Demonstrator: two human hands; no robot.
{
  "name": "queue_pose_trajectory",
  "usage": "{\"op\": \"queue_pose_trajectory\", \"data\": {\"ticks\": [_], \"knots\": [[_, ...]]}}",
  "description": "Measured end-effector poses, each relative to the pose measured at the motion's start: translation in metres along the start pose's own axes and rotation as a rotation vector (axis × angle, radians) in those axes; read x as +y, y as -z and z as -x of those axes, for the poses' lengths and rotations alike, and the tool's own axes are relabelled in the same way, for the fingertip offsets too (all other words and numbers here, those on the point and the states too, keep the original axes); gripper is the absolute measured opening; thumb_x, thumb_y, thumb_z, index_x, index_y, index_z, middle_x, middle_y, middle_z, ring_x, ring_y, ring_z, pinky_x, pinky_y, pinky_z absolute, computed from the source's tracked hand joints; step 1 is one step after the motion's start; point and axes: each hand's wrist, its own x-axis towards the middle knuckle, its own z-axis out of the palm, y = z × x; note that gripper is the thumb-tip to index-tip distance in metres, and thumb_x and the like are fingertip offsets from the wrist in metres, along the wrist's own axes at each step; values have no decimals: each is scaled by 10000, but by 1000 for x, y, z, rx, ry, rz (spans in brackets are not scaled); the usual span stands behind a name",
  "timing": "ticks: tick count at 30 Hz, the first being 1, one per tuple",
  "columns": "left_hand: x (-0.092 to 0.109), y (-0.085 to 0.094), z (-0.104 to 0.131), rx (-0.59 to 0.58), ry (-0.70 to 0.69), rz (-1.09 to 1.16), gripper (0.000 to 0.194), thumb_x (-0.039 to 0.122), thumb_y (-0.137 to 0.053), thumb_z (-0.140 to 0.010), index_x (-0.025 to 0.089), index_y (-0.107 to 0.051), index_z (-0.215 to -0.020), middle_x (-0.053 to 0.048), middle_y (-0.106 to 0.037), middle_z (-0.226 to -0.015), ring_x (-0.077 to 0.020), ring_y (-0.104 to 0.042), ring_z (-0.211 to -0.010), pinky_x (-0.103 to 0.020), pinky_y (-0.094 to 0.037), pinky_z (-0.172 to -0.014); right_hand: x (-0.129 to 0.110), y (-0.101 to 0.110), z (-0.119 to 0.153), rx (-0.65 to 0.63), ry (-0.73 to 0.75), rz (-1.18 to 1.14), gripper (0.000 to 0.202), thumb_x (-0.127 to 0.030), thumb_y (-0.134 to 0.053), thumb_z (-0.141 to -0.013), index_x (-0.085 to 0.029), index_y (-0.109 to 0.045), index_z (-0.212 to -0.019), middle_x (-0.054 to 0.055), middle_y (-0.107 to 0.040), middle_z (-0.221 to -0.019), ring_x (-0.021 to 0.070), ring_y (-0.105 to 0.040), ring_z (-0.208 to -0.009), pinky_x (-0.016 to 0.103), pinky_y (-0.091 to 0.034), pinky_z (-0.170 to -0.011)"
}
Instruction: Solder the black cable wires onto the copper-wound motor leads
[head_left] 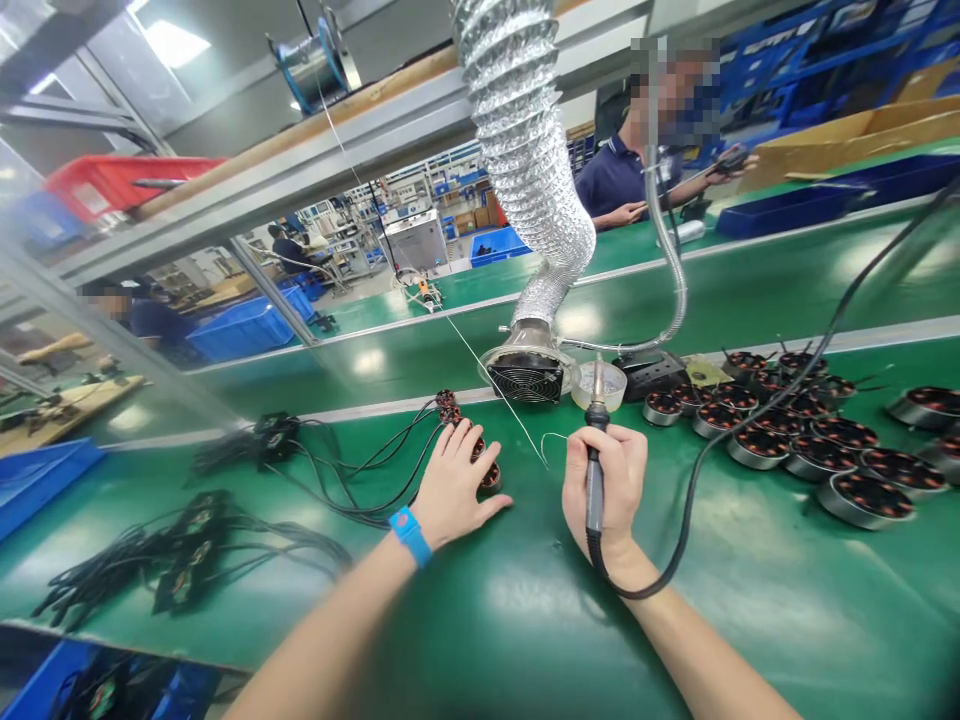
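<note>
My right hand (606,485) grips a soldering iron (595,470) by its dark handle, with the metal tip pointing up and away from me. My left hand (454,480), a blue band on its wrist, lies with fingers spread over a row of small round parts with copper windings (448,405); it partly hides them. Whether the fingers press on these parts, I cannot tell. Black cables (375,460) run leftward from that row. A thin solder wire (501,397) slants down to between my hands, its loose end curling beside my right hand.
A fume extractor with a round grille (529,375) hangs from a silver duct (517,130). Beside it are a clear dish (604,388) and a black iron stand (651,375). Several motor stators (840,432) fill the right; cabled parts (195,550) lie left. A co-worker (634,165) sits opposite.
</note>
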Motion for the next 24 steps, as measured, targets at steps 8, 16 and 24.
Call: {"op": "queue_pose_trajectory", "data": {"ticks": [8, 16, 24], "knots": [[-13, -12, -4, -98, -25, -89, 460, 557, -652, -826, 176, -669, -1083, -147, -603, -1283, -350, -433, -1356, -529, -300, -1182, 1, -2, 4, -26, -21, -24, 48, -174, -590, -934, -204, -608, -967, 43, -522, -905, 179, -551, -821, 318, -485, -738], [-22, -4, 25, -87, 69, -204, 424, 495, -636, -839, 191, -663, -1133, -161, -574, -1341, -379, -393, -1388, -593, -267, -1180, -5, -1, 5, -54, -64, -79, 55, -178, -588, -935, -213, -608, -973, 41, -540, -889, 191, -562, -828, 342, -490, -753], [-85, -9, -12, -164, 187, -259, 1079, 680, -698, -703, 219, -257, -1573, -165, -241, -1631, -464, -136, -1495, -653, -128, -1184, -5, -1, 4, -68, -74, -62, 51, -194, -567, -953, -209, -610, -976, 51, -523, -893, 186, -565, -799, 346, -506, -724]]}}
